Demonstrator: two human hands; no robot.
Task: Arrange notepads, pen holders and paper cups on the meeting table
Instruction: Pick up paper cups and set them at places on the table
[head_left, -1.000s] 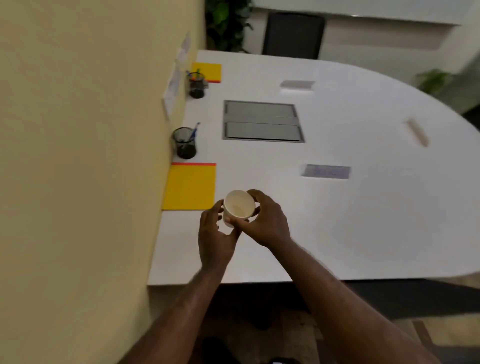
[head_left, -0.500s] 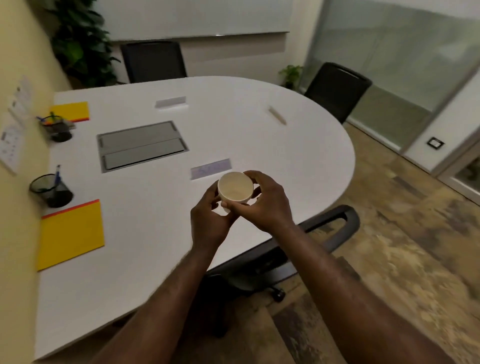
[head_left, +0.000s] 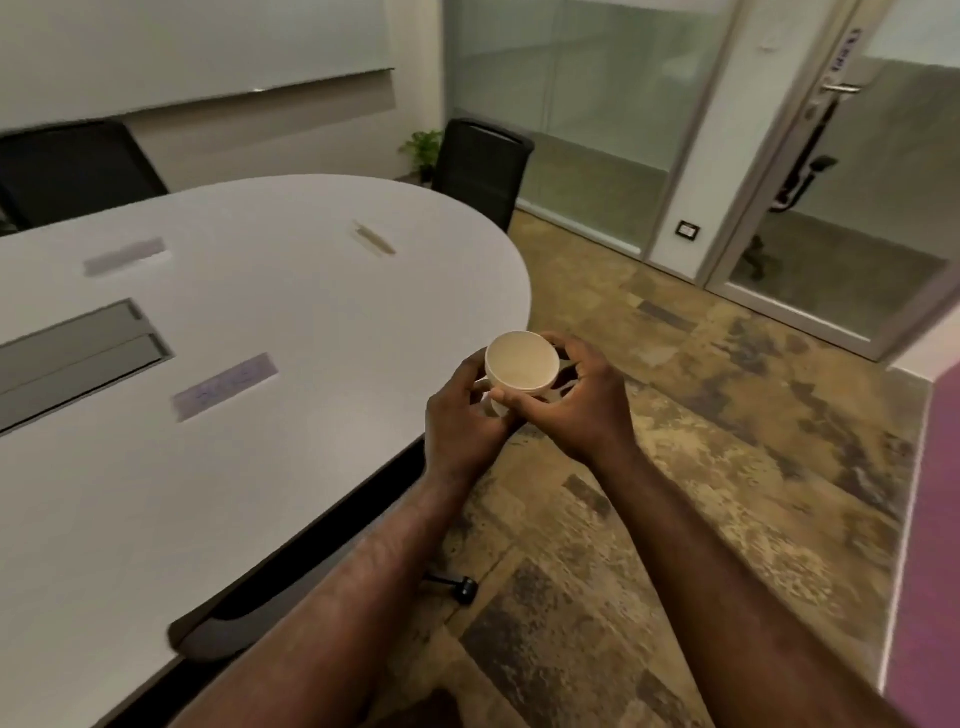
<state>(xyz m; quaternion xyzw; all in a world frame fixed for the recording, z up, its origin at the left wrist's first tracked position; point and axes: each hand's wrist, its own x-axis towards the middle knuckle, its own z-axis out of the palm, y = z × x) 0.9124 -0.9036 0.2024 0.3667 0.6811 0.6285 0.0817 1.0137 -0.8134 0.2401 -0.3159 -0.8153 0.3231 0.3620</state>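
Observation:
A cream paper cup (head_left: 522, 364) is held upright in front of me, just off the near edge of the white meeting table (head_left: 291, 322). My left hand (head_left: 462, 415) grips its lower part from the left, fingers curled round it. My right hand (head_left: 582, 400) holds it from the right, thumb across the front below the rim. More white shows under the top cup between my fingers; whether that is a second cup I cannot tell. No notepads or pen holders are in view.
Grey tape labels (head_left: 224, 385) (head_left: 124, 257) (head_left: 375, 239) lie on the table beside a grey cable hatch (head_left: 78, 353). Black chairs (head_left: 483, 171) (head_left: 72, 171) stand at the far side; another chair's arm (head_left: 208, 631) sticks out under the near edge. Glass walls and a door (head_left: 810, 171) stand right.
My view has swung right, away from the yellow wall, notepads and pen holders, which have left the frame. Both hands have kept the cup, now near the table's rounded end over the floor.

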